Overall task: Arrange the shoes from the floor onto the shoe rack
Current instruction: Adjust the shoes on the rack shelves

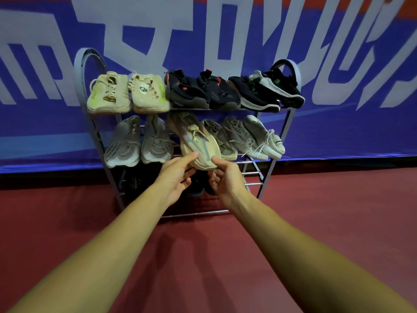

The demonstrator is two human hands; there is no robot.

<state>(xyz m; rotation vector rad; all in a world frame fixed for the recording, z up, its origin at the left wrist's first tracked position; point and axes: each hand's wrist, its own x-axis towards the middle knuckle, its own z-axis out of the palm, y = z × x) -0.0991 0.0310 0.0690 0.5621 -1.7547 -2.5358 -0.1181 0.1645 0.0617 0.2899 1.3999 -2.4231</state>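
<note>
Both hands grip the toe of a beige knit sneaker (198, 141): left hand (177, 176) thumb on top, right hand (225, 178) pinching the edge, probably straightening it on the grey metal rack's (194, 213) middle shelf. Tight fit between a pale grey sneaker (155, 143) and a tan sneaker (222, 138); bare rails (252, 172) lower right.

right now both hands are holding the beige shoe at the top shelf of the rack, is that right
Not quite. The head view shows the left hand and the right hand holding the beige shoe by its toe at the middle shelf of the rack, not the top one.
</note>
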